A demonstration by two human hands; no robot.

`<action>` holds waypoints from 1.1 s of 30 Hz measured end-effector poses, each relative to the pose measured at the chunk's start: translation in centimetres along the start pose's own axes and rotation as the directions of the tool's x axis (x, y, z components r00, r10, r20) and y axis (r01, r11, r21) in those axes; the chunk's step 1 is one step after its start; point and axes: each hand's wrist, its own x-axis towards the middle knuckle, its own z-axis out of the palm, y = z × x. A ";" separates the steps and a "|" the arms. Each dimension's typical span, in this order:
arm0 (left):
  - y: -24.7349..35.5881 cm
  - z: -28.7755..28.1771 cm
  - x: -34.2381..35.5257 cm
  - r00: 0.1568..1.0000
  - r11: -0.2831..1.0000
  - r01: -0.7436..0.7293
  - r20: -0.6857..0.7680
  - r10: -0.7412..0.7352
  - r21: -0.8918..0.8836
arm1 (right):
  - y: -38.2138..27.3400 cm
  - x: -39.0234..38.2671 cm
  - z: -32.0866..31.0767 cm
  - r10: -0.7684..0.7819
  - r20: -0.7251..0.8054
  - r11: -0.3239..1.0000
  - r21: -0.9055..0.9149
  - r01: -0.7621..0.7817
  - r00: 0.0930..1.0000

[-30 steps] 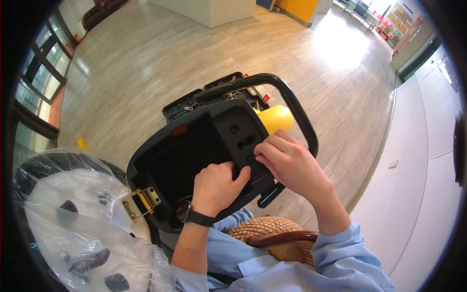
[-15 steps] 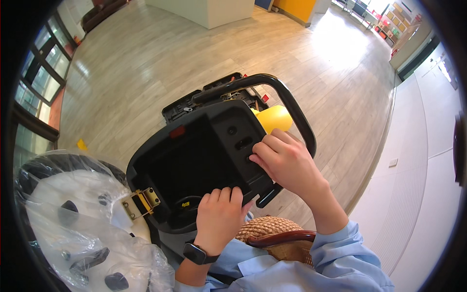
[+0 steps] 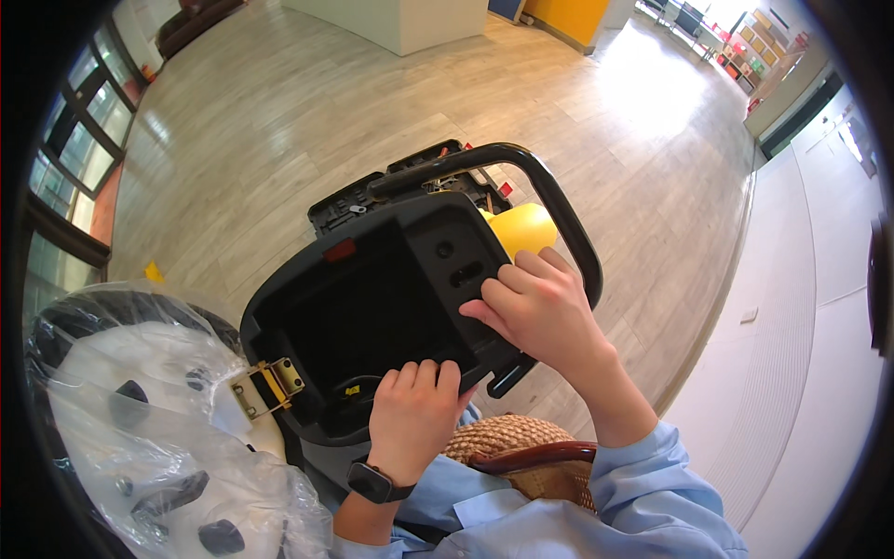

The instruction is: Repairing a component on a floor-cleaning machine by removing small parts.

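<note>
1. The left hand (image 3: 410, 410) has its fingers bent over the near rim of a black housing (image 3: 428, 216), apparently to steady it.
2. The right hand (image 3: 545, 303) is partly closed over the housing's right edge, thumb extended near the slotted opening (image 3: 465, 274); whether anything small is inside it, I cannot tell.
3. The housing lies between and beyond both hands, its well facing up, presumably for access from above.
4. A yellow connector (image 3: 352, 390) lies just left of the left fingers; farther left are a metal hinge (image 3: 268, 388) and a plastic-wrapped piece (image 3: 140, 438).
5. Beyond the right hand, a yellow rounded part (image 3: 523, 228) and black rail (image 3: 569, 219) crowd its far side; the rail partly covers an open tool case (image 3: 349, 212).
</note>
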 end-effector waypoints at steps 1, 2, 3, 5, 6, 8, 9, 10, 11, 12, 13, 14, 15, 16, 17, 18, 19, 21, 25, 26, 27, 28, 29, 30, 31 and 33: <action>0.0 -0.1 0.0 1.000 1.000 0.000 -0.015 0.000 0.000 | -0.1 0.1 0.0 0.015 -0.001 1.000 -0.002 -0.015 1.000; 0.0 -0.1 0.0 1.000 1.000 0.002 -0.029 -0.002 -0.002 | -0.1 0.0 0.2 0.016 0.000 1.000 -0.002 -0.016 1.000; 0.0 -0.1 0.1 1.000 1.000 0.002 -0.029 -0.002 -0.002 | 0.0 0.0 0.4 0.045 -0.021 0.998 0.038 -0.044 0.999; 0.0 -0.1 0.2 1.000 1.000 0.003 -0.026 -0.003 -0.022 | 0.0 -0.1 0.5 0.073 -0.041 0.994 0.079 -0.069 0.997; 0.0 -0.1 0.2 1.000 1.000 0.004 -0.027 -0.005 -0.021 | -0.1 -0.1 0.4 0.077 -0.027 0.990 0.117 -0.073 0.997; 0.0 0.0 0.1 1.000 0.999 0.011 -0.003 -0.011 -0.039 | -0.2 -0.1 0.1 0.076 -0.012 0.985 0.155 -0.073 0.997; -0.1 0.0 0.0 1.000 0.999 0.015 -0.005 -0.015 -0.038 | -0.4 0.1 -0.3 0.091 0.019 0.971 0.218 -0.093 0.996; -0.1 0.0 0.0 1.000 0.999 0.015 -0.020 -0.016 -0.043 | -0.5 0.2 -0.6 0.104 0.052 0.953 0.279 -0.114 0.993; 0.0 0.0 0.0 0.999 0.999 0.015 -0.035 -0.017 -0.049 | -0.5 0.1 -0.7 0.100 0.052 0.954 0.280 -0.111 0.994; 0.0 0.0 0.0 0.999 0.999 0.018 -0.037 -0.020 -0.048 | -0.3 -0.1 -0.9 0.084 0.083 0.942 0.318 -0.107 0.993; 0.0 0.0 -0.1 0.999 0.999 0.021 -0.032 -0.022 -0.047 | -0.2 -0.1 -1.0 0.067 0.114 0.929 0.356 -0.104 0.991; 0.0 0.0 -0.1 0.999 0.999 0.022 -0.027 -0.023 -0.046 | -0.3 -0.1 -1.1 0.064 0.114 0.929 0.356 -0.101 0.991; 0.0 0.0 -0.1 0.999 0.999 0.024 -0.030 -0.025 -0.046 | -0.4 -0.2 -1.1 0.071 0.105 0.947 0.306 -0.100 0.992; 0.0 0.1 -0.1 0.999 0.999 0.022 -0.032 -0.024 -0.044 | -0.5 -0.3 -1.1 0.077 0.096 0.962 0.256 -0.099 0.992; 0.0 0.1 -0.2 0.999 0.999 0.020 -0.035 -0.021 -0.042 | -0.6 -0.2 -1.2 0.074 0.095 0.962 0.256 -0.097 0.993; 0.0 0.0 -0.2 0.999 0.999 0.021 -0.037 -0.023 -0.041 | -0.8 -0.1 -1.2 0.066 0.095 0.977 0.197 -0.084 0.993; 0.0 0.0 -0.2 0.999 1.000 0.013 -0.033 -0.014 -0.028 | -0.9 -0.1 -1.3 0.058 0.094 0.988 0.136 -0.071 0.994; 0.0 -0.1 -0.1 0.999 1.000 0.004 -0.033 -0.005 -0.014 | -0.9 -0.1 -1.1 0.042 0.083 0.989 0.141 -0.053 0.996; 0.0 0.0 -0.1 0.999 1.000 -0.013 -0.044 0.012 -0.018 | -0.7 -0.4 -0.6 0.006 0.063 0.982 0.186 -0.018 0.998; 0.0 0.0 -0.1 0.999 1.000 -0.016 -0.040 0.015 -0.016 | -0.7 -0.4 -0.4 0.008 0.063 0.983 0.185 -0.020 0.998; -0.1 0.0 -0.1 0.999 1.000 -0.018 -0.039 0.018 -0.016 | -0.7 -0.4 -0.2 -0.001 0.055 0.980 0.198 -0.010 0.998; -0.1 0.1 -0.1 0.999 1.000 -0.020 -0.038 0.019 -0.016 | -0.6 -0.5 -0.1 -0.010 0.047 0.977 0.211 -0.001 0.999; -0.1 0.1 -0.1 0.999 1.000 -0.020 -0.037 0.019 -0.014 | -0.6 -0.5 -0.2 -0.008 0.047 0.977 0.211 -0.002 0.999; -0.1 0.1 0.0 0.999 1.000 -0.020 -0.036 0.020 -0.014 | -0.5 -0.6 -0.3 -0.024 0.064 0.978 0.211 0.010 0.998; -0.1 0.0 0.0 0.999 1.000 -0.019 -0.034 0.019 -0.014 | -0.4 -0.6 -0.5 -0.040 0.081 0.977 0.210 0.022 0.996; -0.1 0.1 0.0 0.999 1.000 -0.020 -0.030 0.020 -0.014 | -0.2 -0.3 -0.6 -0.016 0.070 0.978 0.207 0.001 0.997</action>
